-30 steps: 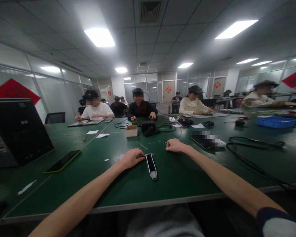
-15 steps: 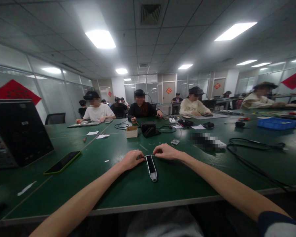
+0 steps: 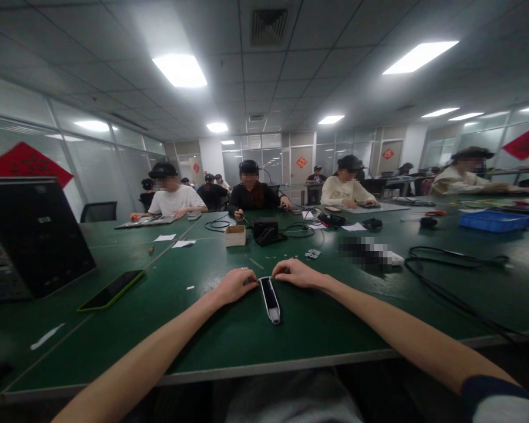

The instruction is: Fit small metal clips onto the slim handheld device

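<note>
A slim black and silver device (image 3: 270, 298) lies lengthwise on the green table (image 3: 194, 329). My left hand (image 3: 235, 284) rests at its far end on the left, fingers curled and touching its top edge. My right hand (image 3: 296, 273) is at the same far end from the right, fingertips pinched at the device's top corner. A small cluster of pale small parts (image 3: 312, 254) lies just beyond my right hand.
A phone in a green case (image 3: 111, 289) lies to the left, beside a black monitor back (image 3: 35, 235). A small box (image 3: 235, 234), a black unit (image 3: 265, 229), black cables (image 3: 454, 282) and a blue tray (image 3: 494, 220) are further off. Several people sit across the table.
My right hand came back from the small parts, a fist a second ago, and now pinches at the device's far end. My left hand stayed put.
</note>
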Action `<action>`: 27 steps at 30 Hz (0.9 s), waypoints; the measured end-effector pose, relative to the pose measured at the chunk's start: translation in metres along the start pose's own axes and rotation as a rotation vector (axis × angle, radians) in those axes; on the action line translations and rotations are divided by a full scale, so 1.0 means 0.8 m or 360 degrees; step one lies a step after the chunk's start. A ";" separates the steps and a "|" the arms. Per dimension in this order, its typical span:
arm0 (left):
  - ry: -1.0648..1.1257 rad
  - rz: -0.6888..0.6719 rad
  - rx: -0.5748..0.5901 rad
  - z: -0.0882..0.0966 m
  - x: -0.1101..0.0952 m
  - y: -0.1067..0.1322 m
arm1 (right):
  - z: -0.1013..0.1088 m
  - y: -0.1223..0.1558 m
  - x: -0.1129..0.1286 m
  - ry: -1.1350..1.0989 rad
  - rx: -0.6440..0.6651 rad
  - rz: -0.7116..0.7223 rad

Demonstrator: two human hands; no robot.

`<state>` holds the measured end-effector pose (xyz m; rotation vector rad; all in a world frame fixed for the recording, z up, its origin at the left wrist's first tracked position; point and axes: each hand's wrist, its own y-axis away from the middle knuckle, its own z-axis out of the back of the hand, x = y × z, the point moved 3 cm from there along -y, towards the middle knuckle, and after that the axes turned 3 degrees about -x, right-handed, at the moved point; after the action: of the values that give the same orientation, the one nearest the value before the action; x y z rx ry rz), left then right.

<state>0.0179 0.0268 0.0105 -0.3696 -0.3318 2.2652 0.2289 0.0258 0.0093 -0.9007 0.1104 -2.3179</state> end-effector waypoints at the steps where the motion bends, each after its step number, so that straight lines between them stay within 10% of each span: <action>1: 0.0006 0.0003 0.0002 0.000 0.000 0.000 | -0.001 0.000 0.000 -0.0015 -0.0021 0.0000; 17: 0.0004 0.0030 -0.0026 0.002 -0.002 0.000 | -0.003 -0.003 0.004 0.0111 -0.0194 0.0124; 27: 0.0022 0.0030 -0.0002 0.002 -0.003 0.000 | 0.082 0.010 -0.125 0.1028 -0.0615 -0.0505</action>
<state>0.0186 0.0251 0.0124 -0.3905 -0.3237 2.2802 0.3308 0.0885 -0.0007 -0.3118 0.7537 -2.8668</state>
